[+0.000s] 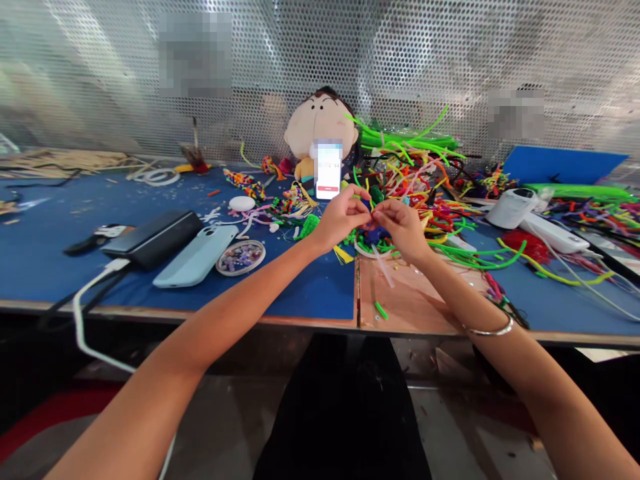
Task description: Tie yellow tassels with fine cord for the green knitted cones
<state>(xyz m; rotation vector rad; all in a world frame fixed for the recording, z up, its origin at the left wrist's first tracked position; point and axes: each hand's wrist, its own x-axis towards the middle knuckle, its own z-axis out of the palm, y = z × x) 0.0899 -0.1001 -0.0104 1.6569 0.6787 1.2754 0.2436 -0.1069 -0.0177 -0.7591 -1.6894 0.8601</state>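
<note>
Both hands, left (341, 217) and right (400, 225), pinch a small dark-blue fuzzy pipe-cleaner piece (373, 231) above the blue-covered bench (310, 293).

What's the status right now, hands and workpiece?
Left hand and right hand pinch a small blue piece together. Pipe cleaner pile crowds behind. Phone propped beyond.

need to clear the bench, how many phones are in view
2: a pale blue phone lying face down beside the black power bank, and a lit phone propped upright against the plush doll. More may hide under the pipe cleaners.
</note>
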